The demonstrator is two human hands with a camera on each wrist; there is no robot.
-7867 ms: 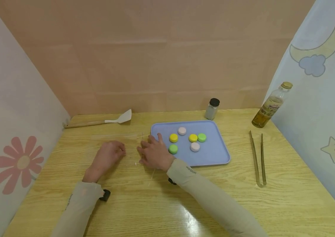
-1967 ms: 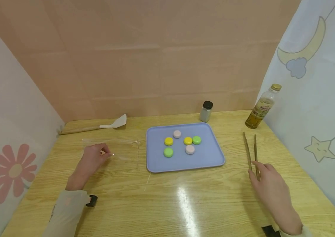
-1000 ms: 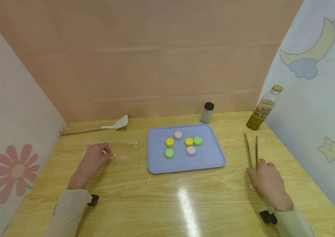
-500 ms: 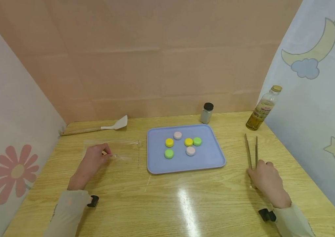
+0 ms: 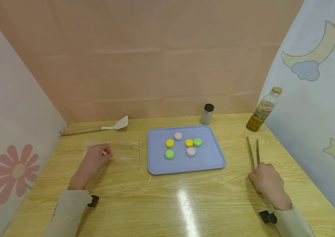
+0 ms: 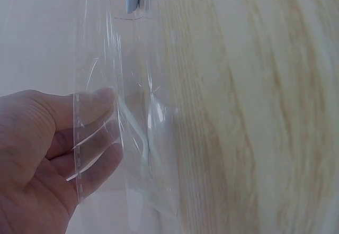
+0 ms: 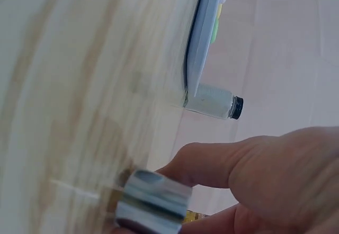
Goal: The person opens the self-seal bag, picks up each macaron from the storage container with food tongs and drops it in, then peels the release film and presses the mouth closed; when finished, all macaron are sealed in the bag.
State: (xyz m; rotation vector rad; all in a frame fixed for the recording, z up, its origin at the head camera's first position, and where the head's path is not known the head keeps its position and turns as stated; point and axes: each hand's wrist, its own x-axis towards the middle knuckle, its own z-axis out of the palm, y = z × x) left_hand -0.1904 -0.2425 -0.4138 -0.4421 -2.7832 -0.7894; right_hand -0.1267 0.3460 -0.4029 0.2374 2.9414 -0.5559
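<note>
My L hand (image 5: 94, 157) pinches the clear bag (image 5: 127, 150) L of the tray (image 5: 208, 163), prob. to steady it; my R hand (image 5: 269, 180) grips the tongs (image 5: 250, 153) nr their bent end (image 7: 153, 201), R of tray, prob. for easy squeezing.

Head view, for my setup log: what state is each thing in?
Tongs: gripped by the right hand, prongs apart
Clear plastic: pinched by the left hand
Bottle: capped, partly filled
Jar: lid on, upright
Tray: lying flat, not held
Macarons: lying on the tray
Spatula: lying down, not held
</note>
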